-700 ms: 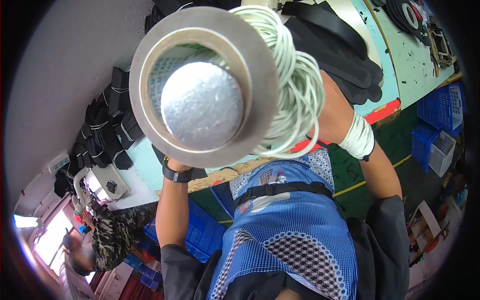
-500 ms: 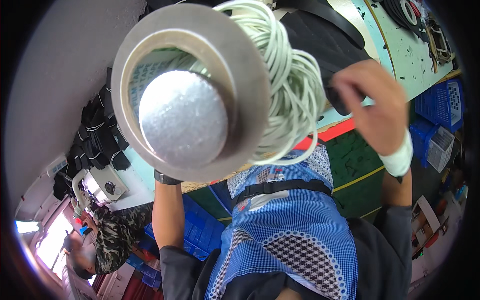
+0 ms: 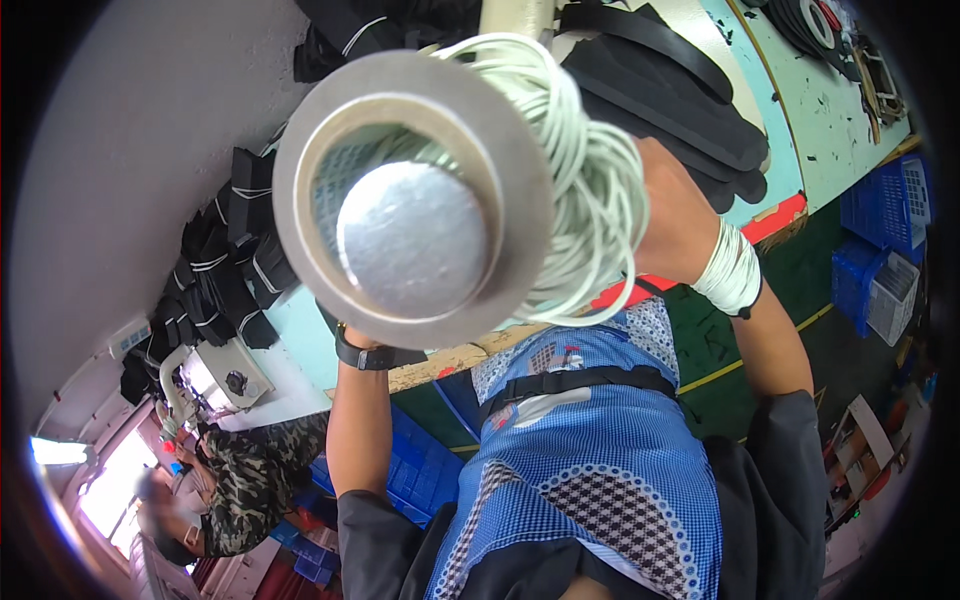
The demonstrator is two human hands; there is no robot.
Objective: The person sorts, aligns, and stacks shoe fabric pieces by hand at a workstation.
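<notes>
A head-worn fisheye looks down toward the hands (image 3: 680,218).

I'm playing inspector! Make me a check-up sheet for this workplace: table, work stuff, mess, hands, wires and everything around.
Surface: pale green tabletop, small black scraps scattered; front edge chipped.
Job's things: flat black strips lying together near the right hand; loops of white cord in front of its fingers; wound cord around its wrist.
Clutter: tied black bundles at left; black coils far right.
Hands: right, fingers hidden; left, hidden behind a tape roll.
Cables: nothing seen for certain.
Surroundings: blue crates right; person in camouflage left.
</notes>
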